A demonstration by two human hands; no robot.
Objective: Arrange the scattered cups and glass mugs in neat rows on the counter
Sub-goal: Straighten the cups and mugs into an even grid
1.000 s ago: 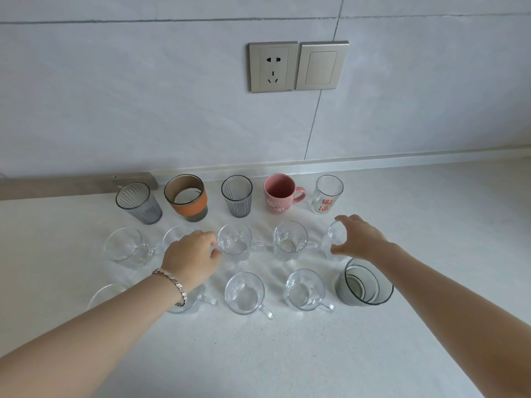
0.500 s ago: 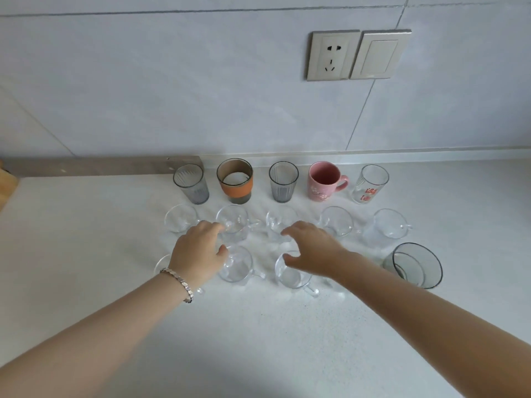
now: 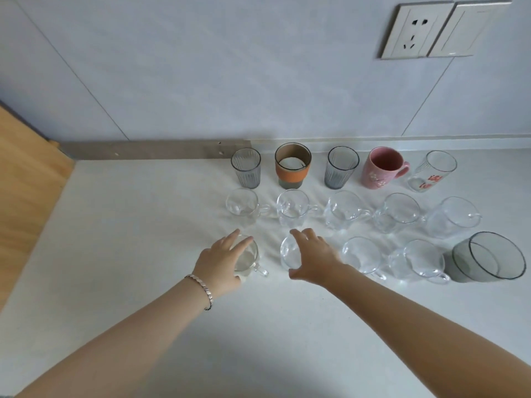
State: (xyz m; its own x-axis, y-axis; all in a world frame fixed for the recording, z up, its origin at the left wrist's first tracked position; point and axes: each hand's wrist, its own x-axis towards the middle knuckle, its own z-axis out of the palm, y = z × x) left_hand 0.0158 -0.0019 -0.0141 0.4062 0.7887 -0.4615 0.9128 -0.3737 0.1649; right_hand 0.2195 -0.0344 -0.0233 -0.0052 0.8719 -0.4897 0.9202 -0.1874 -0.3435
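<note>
Cups stand in three rows on the white counter [image 3: 143, 254]. The back row holds a grey ribbed glass [image 3: 246, 167], a brown cup with an orange band [image 3: 292, 165], a second grey ribbed glass [image 3: 341, 167], a pink mug [image 3: 380, 168] and a clear glass with red print [image 3: 432, 170]. Behind my hands runs a middle row of several clear glass mugs [image 3: 344, 209]. In the front row my left hand [image 3: 221, 262] wraps a clear mug [image 3: 249, 258], and my right hand [image 3: 311, 255] covers another clear mug [image 3: 288, 252]. Two more clear mugs [image 3: 362, 254] and a wide grey glass [image 3: 488, 258] follow to the right.
A tiled wall with a socket and switch plate [image 3: 436, 28] rises behind the cups. A metal strip [image 3: 143, 150] runs along the wall's base at the left. A wooden panel [image 3: 26, 182] borders the counter's left side.
Both hands have shifted left along the front row onto its two leftmost clear mugs. The camera has turned left, so the cups sit further right in view.
</note>
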